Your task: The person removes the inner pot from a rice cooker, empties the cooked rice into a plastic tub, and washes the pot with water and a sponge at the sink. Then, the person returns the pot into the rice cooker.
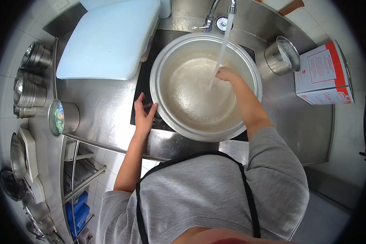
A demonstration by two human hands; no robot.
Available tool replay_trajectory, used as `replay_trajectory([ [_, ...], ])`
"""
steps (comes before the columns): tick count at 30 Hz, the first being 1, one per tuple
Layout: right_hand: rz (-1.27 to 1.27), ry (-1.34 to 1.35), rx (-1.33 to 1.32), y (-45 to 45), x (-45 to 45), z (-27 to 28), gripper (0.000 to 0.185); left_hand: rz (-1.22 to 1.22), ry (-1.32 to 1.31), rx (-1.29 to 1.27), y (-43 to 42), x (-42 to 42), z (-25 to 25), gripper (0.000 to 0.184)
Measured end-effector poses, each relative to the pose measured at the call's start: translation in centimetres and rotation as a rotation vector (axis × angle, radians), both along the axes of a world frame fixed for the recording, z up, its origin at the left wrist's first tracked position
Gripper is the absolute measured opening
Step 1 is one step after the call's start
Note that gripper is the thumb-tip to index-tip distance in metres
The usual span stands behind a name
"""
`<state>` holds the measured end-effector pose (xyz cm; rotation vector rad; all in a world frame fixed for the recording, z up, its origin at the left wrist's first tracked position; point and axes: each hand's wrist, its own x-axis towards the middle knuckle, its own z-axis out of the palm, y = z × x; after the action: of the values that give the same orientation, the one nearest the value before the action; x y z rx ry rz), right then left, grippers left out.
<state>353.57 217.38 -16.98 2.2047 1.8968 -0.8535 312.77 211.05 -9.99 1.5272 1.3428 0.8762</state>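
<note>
A: Begin at the left of the counter [97, 103].
B: A cylindrical, brushed-metal canister [71, 116] stands at the left edge, near the front corner, with green material inside. Toward the back left corner lies a smooth, pale blue slab [105, 40] with rounded corners.

A: State the left hand [145, 114].
B: Open, fingers spread, grasping nothing. The thumb is at the pot's left rim; contact cannot be confirmed.

A: Give the position and orientation of the pot [206, 134].
B: Mid-counter, over a black panel [144, 81], between the front and back edges. The mouth is circular and faces up; seen from above, no long axis is apparent. The wall is dull, pale metal with a broad rim. Water [225, 42] runs into it from a chromed tap [209, 21] at the back edge.

A: State the right hand [227, 75].
B: Inside the pot's mouth, at the stream, fingers bent inward. Fingertips are hidden; whether it grasps anything cannot be told.

A: Remaining items?
B: A round dial [223, 24] sits beside the tap. Farther right, a shiny steel vessel [275, 57] stands near the back edge, just beside a white, red-banded carton [323, 73].
</note>
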Motion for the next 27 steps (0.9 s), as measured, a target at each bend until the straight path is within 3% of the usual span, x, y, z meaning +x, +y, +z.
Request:
replay_trajectory([
  [2, 0.068, -0.106, 0.021, -0.7, 1.8, -4.2, 0.029, 0.009, -0.043, 0.018, -0.4, 0.3, -0.3, 0.06],
  [4, -0.093, -0.38, 0.251, -4.0, 0.7, -5.4, 0.028, -0.123, -0.069, -0.062, -0.5, 0.9, 0.9, 0.058],
  [6, -0.452, 0.132, 0.377, -5.3, -6.0, -4.6, 0.024, -0.072, 0.031, -0.059, -1.0, 1.3, 1.9, 0.052],
  [7, -0.268, 0.205, 0.337, -6.3, -9.2, -5.5, 0.017, -0.074, 0.096, -0.044, -1.1, 1.4, 2.5, 0.05],
  [8, 0.291, 0.181, 0.414, -6.1, -11.4, -5.1, 0.013, -0.075, 0.161, -0.03, -1.1, 1.5, 2.6, 0.048],
  [10, 0.695, 0.264, 0.643, -7.0, -16.4, -3.9, 0.016, -0.039, 0.195, 0.045, -1.1, 1.5, 1.7, 0.047],
  [13, 0.886, 0.212, 0.866, -4.0, -19.7, -7.2, 0.018, -0.075, 0.321, 0.272, -1.0, 1.6, 2.0, 0.045],
  [15, 0.885, 0.077, 0.836, 0.4, -18.6, -7.0, 0.014, -0.057, 0.327, 0.239, -0.8, 1.6, 2.4, 0.044],
  [17, 0.562, -0.015, 0.711, 6.2, -15.6, -7.2, 0.015, -0.034, 0.284, 0.2, -0.8, 1.9, 2.4, 0.041],
  [18, 0.488, -0.232, 0.617, 8.2, -13.1, -5.2, 0.016, -0.035, 0.284, 0.193, -0.8, 2.0, 2.5, 0.041],
  [19, 0.419, -0.423, 0.684, 9.1, -9.6, -6.3, 0.016, -0.012, 0.28, 0.177, -0.8, 2.1, 2.7, 0.041],
  [20, 0.336, -0.583, 0.58, 9.4, -5.5, -9.7, 0.019, 0.008, 0.276, 0.16, -0.7, 2.0, 2.8, 0.04],
  [22, 0.497, -0.77, -0.111, 5.0, -1.9, -4.8, 0.025, 0.007, 0.223, 0.225, -0.7, 1.9, 2.3, 0.04],
  [24, 0.161, -0.624, -0.453, 0.0, -4.2, 1.1, 0.027, -0.031, 0.309, 0.111, -0.9, 2.0, 3.1, 0.041],
  [25, 0.73, -0.576, -0.737, -2.0, -6.2, 2.7, 0.025, -0.034, 0.306, 0.11, -0.8, 2.0, 2.9, 0.041],
  [27, 1.061, -0.291, -0.83, -6.1, -10.7, 2.9, 0.019, -0.031, 0.266, 0.136, -0.8, 1.9, 2.2, 0.042],
])
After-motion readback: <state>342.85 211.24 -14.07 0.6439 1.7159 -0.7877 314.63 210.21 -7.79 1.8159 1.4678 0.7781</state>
